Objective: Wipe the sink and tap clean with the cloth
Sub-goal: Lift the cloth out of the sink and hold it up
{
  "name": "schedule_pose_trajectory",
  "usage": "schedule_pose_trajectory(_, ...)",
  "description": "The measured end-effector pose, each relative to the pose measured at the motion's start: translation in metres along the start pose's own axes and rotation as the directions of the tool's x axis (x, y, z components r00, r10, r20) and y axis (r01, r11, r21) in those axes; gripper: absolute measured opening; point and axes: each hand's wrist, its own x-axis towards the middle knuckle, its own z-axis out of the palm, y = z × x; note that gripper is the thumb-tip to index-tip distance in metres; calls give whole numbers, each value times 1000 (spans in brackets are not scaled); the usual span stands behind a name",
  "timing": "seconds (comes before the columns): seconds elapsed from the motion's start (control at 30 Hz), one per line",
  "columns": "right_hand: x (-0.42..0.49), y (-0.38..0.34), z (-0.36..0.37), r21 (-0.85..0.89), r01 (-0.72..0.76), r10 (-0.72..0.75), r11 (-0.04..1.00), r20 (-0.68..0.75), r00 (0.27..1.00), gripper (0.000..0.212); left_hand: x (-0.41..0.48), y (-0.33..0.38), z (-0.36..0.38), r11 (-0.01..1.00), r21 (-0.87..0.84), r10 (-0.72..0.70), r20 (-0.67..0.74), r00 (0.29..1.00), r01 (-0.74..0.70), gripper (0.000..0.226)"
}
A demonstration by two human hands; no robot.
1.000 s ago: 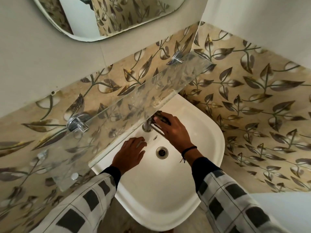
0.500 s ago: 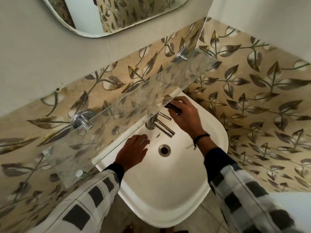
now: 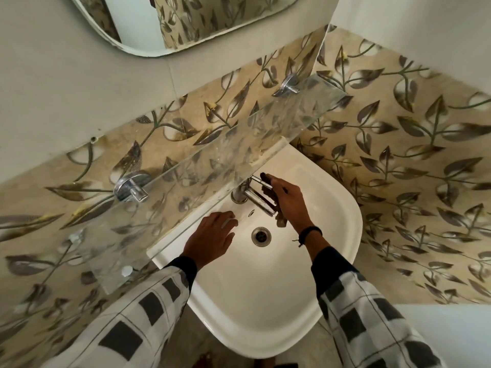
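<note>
my right hand (image 3: 288, 201) grips the dark cloth (image 3: 280, 221), pressing it along the tap (image 3: 253, 198) spout to rub it. my left hand (image 3: 212, 236) rests flat, fingers relaxed, on the sink (image 3: 342, 235) ledge, probably to steady me.

Glossy ceramic sink (image 3: 265, 301), chrome tap (image 3: 256, 199)

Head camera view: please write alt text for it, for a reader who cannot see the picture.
Seen from above, a person's right hand holds a dark cloth against the chrome tap of a white corner sink, while the left hand rests on the sink's back edge. A glass shelf hangs above the tap, on leaf-patterned wall tiles below a mirror.
</note>
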Motion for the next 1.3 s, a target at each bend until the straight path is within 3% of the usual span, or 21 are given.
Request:
schedule_pose_trajectory(0.07,-9,17,0,-232,63,-79,971,-58,995,28,0,0,0,1000,11,7,5,1000,-7,30)
schedule_pose_trajectory(0.1,-13,23,2,-409,177,-207,895,-32,978,27,0,0,0,1000,16,12,7,1000,-12,31)
schedule_pose_trajectory(0.17,-18,38,12,-655,423,-454,625,136,881,34,-1,0,-1,1000,9,8,0,1000,-8,31)
schedule_pose_trajectory(0.27,-28,56,18,-831,478,-528,285,280,802,53,-1,1,-1,1000,-4,2,-8,1000,-2,30)
schedule_pose_trajectory(0.33,-38,57,14,-871,478,-516,112,361,777,66,-2,1,-1,1000,-1,4,-11,1000,-4,30)
schedule_pose_trajectory(0.43,-48,59,-3,-847,526,-514,-79,487,707,53,-2,1,-2,1000,-11,3,-20,1000,-3,30)
schedule_pose_trajectory(0.6,-62,71,-35,-757,588,-469,-286,646,602,33,-1,1,-3,1000,-13,12,-28,1000,-12,29)
schedule_pose_trajectory(0.67,-70,73,-39,-743,590,-459,-316,664,590,27,-1,1,-3,1000,-7,17,-35,999,-17,29)
schedule_pose_trajectory(0.77,-89,82,-36,-770,580,-400,-265,635,661,16,0,1,-2,1000,-9,18,-37,999,-18,31)
schedule_pose_trajectory(0.83,-101,93,-31,-839,530,-358,-124,536,764,19,-1,-1,-1,1000,-13,16,-25,1000,-16,33)
schedule_pose_trajectory(0.9,-109,98,-26,-899,409,-328,155,344,880,29,-2,-2,-1,999,-39,9,-1,1000,-9,36)
schedule_pose_trajectory(0.93,-113,97,-22,-885,301,-281,356,206,937,31,-1,-2,-2,998,-67,-2,14,1000,3,37)
schedule_pose_trajectory(0.97,-115,91,-19,-797,154,-185,583,54,981,30,-1,-2,-4,995,-103,-15,35,999,19,37)
schedule_pose_trajectory(1.0,-116,82,-15,-603,-9,-40,798,-67,997,28,1,-1,-6,989,-142,-29,54,998,36,36)
schedule_pose_trajectory(1.03,-118,71,-11,-343,-172,133,924,-132,982,26,4,2,-10,983,-175,-38,67,997,49,34)
schedule_pose_trajectory(1.07,-120,62,-10,-104,-270,254,957,-149,956,24,7,5,-15,978,-201,-44,81,996,59,33)
schedule_pose_trajectory(1.13,-117,51,-9,189,-354,381,916,-126,916,22,12,13,-25,973,-217,-54,127,990,81,34)
schedule_pose_trajectory(1.2,-114,41,-7,367,-418,468,831,-54,882,29,13,22,-30,973,-207,-65,154,986,97,37)
schedule_pose_trajectory(1.3,-119,22,-1,475,-504,534,721,82,841,27,8,43,-29,951,-274,-104,152,983,143,33)
